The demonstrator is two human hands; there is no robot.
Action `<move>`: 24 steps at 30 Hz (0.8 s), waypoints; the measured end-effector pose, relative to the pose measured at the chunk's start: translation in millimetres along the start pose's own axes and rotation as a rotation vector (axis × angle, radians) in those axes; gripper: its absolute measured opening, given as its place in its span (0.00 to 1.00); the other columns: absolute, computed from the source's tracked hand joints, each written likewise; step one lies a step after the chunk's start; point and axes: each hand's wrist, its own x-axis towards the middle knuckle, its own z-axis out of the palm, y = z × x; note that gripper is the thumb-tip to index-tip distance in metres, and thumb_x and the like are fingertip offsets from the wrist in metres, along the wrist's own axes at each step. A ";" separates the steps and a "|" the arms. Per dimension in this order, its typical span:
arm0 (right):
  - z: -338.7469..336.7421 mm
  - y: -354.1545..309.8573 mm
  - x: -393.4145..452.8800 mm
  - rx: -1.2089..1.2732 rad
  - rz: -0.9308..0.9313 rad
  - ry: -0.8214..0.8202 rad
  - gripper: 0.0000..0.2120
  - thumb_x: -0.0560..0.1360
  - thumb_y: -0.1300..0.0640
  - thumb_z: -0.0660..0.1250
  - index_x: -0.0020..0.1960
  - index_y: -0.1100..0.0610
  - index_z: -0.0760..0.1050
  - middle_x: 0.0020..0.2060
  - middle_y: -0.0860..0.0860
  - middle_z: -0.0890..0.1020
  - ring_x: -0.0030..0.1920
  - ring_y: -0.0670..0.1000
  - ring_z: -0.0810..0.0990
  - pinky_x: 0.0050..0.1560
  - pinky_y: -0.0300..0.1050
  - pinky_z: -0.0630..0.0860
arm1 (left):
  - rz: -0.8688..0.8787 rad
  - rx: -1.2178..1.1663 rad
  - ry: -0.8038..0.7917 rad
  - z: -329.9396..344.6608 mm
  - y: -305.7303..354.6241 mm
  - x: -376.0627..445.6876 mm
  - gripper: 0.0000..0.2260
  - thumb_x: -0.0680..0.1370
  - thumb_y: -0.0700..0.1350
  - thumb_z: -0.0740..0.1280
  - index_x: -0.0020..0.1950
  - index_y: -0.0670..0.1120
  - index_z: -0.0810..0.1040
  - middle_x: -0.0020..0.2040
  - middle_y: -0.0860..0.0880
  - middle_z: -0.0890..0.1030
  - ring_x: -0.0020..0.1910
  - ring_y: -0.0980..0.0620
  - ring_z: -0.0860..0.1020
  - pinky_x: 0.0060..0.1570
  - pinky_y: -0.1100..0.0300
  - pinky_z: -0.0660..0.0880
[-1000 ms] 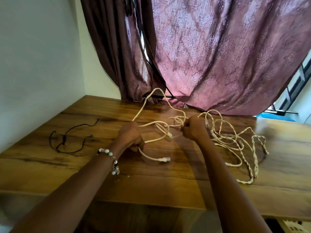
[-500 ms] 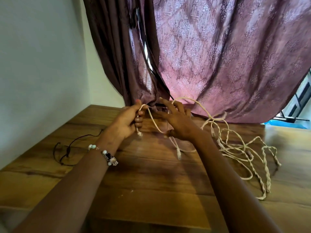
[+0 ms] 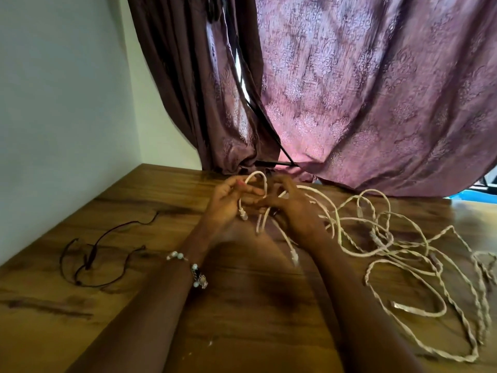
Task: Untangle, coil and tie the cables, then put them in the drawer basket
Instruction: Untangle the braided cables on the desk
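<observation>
Untangling step in hand, early in the task. Left hand [image 3: 228, 200] holding a small arch of white cable [image 3: 357, 235] between curled fingers, one plug end hanging just below the palm. Right hand [image 3: 289, 205] pinching neighbouring strands of the same bundle, fingers curled round them, both hands raised a little above the counter [image 3: 134, 305] near the curtain [image 3: 363, 90]. Rest of the white cable sprawled on the wood to the right in loose overlapping loops, parts of it twisted like braid; possibly two cables wound together, blur too strong to tell.

To do this well: keep the freed plug end in the left, feed it back through each crossing one loop at a time, never pull hard on a knot, and shake slack out toward the right-hand pile. Coil only once a full length runs clear.

Thin black cord [image 3: 88, 254] lying apart on the left, untouched, awaiting its own turn.

No drawer basket or other container in view, so nothing stowed yet.
</observation>
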 end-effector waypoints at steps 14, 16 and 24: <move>8.5 -5.3 0.0 -0.260 0.328 0.464 0.13 0.71 0.54 0.59 0.44 0.62 0.77 0.44 0.62 0.78 0.31 0.62 0.77 0.26 0.45 0.68 | -0.094 0.248 -0.239 10.8 -19.6 -8.2 0.14 0.84 0.47 0.51 0.50 0.41 0.72 0.23 0.46 0.74 0.17 0.54 0.69 0.20 0.65 0.64; 8.5 -1.4 -1.2 -0.239 0.365 0.459 0.10 0.69 0.58 0.63 0.47 0.62 0.76 0.47 0.62 0.77 0.33 0.63 0.77 0.27 0.47 0.70 | -0.103 0.220 -0.259 8.4 -16.7 -9.5 0.18 0.83 0.49 0.51 0.46 0.40 0.74 0.20 0.51 0.68 0.16 0.58 0.64 0.18 0.69 0.60; 4.7 33.5 -9.6 -0.183 0.421 0.315 0.13 0.75 0.58 0.67 0.55 0.65 0.73 0.52 0.64 0.77 0.47 0.65 0.77 0.41 0.54 0.73 | -0.207 -0.218 -0.180 -17.2 -7.4 2.5 0.15 0.83 0.48 0.53 0.41 0.41 0.68 0.19 0.54 0.60 0.15 0.61 0.56 0.23 0.65 0.48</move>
